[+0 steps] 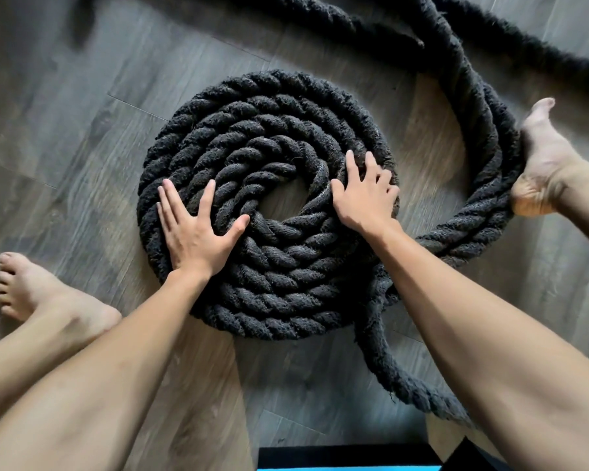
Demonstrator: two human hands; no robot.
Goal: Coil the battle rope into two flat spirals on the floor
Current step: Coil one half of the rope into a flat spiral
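Observation:
A thick black battle rope lies wound into a flat spiral (269, 130) on the wooden floor, with a small bare gap at its centre. My left hand (194, 229) lies flat with spread fingers on the spiral's left turns. My right hand (364, 195) presses on the right turns, fingers slightly bent over the rope. More loose rope (483, 158) arcs round the right side in two strands and runs off at the top. Another strand (391, 365) leaves the spiral at the lower right toward the bottom edge.
My bare left foot (38, 294) stands on the floor at the lower left. At the right, my right foot (544, 158) touches the loose rope arc. Grey wood-plank floor (65, 113) stretches to the left. A black and blue mat edge (347, 460) shows at the bottom.

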